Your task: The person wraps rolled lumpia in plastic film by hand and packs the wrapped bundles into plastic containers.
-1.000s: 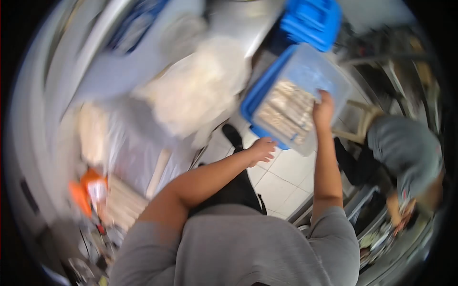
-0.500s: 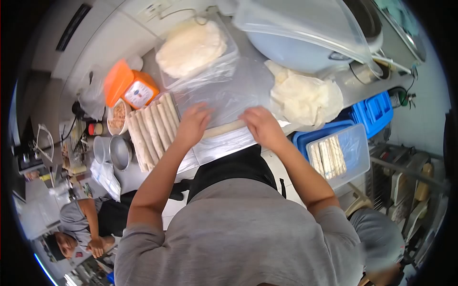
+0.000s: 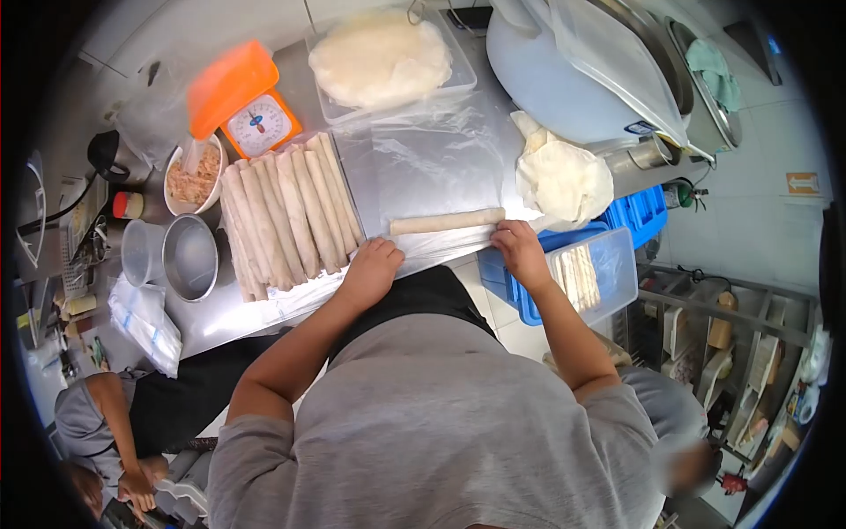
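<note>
A long pale filled roll (image 3: 448,220) lies along the near part of a clear plastic sheet (image 3: 436,167) on the metal table. My left hand (image 3: 372,269) is at the sheet's near left corner, fingers curled on the plastic at the table's edge. My right hand (image 3: 520,251) pinches the near right corner, just below the roll's right end. Neither hand touches the roll. Left of the sheet, several similar rolls (image 3: 286,212) lie side by side. A stack of thin wrapper sheets (image 3: 568,181) sits to the right.
A tub of pale wrappers (image 3: 463,84) stands at the back. Left are an orange scale (image 3: 260,123), a bowl of minced filling (image 3: 196,176) and a metal bowl (image 3: 191,256). A box of rolls (image 3: 617,273) rests over blue crates (image 3: 524,304). Two people are nearby.
My hands have drawn back from the roll toward the sheet's near edge and moved apart. The roll now lies uncovered in full view. The head view has shifted.
</note>
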A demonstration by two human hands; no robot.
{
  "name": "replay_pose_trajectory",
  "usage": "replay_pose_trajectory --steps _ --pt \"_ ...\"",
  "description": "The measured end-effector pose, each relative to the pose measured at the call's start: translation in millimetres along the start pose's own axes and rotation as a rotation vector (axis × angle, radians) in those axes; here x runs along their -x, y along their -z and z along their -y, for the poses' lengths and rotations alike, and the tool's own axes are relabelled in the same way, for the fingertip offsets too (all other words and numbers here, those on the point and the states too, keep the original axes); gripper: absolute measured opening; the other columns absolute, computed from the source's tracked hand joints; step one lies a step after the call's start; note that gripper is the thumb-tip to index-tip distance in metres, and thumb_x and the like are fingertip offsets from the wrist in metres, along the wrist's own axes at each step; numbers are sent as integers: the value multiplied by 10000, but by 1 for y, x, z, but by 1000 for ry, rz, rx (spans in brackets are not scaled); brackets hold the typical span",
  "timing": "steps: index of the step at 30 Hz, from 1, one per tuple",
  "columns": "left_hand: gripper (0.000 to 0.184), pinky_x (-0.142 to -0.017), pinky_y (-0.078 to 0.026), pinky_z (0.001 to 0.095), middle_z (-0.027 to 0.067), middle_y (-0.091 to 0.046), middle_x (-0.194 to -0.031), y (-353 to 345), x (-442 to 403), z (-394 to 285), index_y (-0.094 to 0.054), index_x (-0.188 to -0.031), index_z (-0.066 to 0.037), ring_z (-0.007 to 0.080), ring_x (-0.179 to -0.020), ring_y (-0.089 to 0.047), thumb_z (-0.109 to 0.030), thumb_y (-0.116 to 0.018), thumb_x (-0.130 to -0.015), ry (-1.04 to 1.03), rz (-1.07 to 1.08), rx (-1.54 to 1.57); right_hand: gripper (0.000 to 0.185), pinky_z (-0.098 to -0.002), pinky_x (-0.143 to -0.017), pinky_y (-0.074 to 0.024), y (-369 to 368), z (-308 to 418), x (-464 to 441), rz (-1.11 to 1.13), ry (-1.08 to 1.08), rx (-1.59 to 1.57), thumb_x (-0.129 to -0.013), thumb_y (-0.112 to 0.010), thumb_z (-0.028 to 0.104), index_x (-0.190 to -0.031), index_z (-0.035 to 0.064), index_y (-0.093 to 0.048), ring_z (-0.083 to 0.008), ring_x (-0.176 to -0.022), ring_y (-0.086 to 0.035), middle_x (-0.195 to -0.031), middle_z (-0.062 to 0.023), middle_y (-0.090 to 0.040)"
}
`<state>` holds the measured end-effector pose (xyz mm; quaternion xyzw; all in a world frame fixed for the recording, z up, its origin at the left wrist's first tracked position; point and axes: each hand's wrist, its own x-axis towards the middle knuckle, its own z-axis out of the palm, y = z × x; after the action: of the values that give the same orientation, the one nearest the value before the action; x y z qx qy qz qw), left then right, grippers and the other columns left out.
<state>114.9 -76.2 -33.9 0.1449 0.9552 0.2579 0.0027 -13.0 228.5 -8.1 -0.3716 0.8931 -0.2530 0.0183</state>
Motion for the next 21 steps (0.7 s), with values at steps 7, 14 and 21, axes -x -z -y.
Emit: replay_pose_trajectory --steps 7,14,21 --pt "88 -834 -435 441 139 -605 -949 25 -24 -6 -610 -899 -53 343 -969 -558 -131 -596 -862 27 -195 198 95 -422 -814 -470 13 0 -21 -58 -134 -90 -815 -650 66 -894 14 -646 -364 -887 -583 -927 -154 -633" --pt "87 -690 -486 445 178 -626 -787 3 -89 28 -586 -912 -31 380 -741 -605 -100 -564 -864 547 -236 263 258 -437 -887 -431 -9 -14 -64 -393 -98 20 -786 -666 87 -1037 45 -629 -359 -1012 -564 -1070 -162 -615" --pt "176 -878 -429 443 145 -612 -1017 15 -85 -6 -605 -983 -62 329 -1035 -563 -191 -626 -865 286 -338 -176 307 -441 -908 -429 -12 -4 -67 94 145 -130 -739 -696 76 -1037 72 -622 -330 -1048 -563 -1084 -127 -622"
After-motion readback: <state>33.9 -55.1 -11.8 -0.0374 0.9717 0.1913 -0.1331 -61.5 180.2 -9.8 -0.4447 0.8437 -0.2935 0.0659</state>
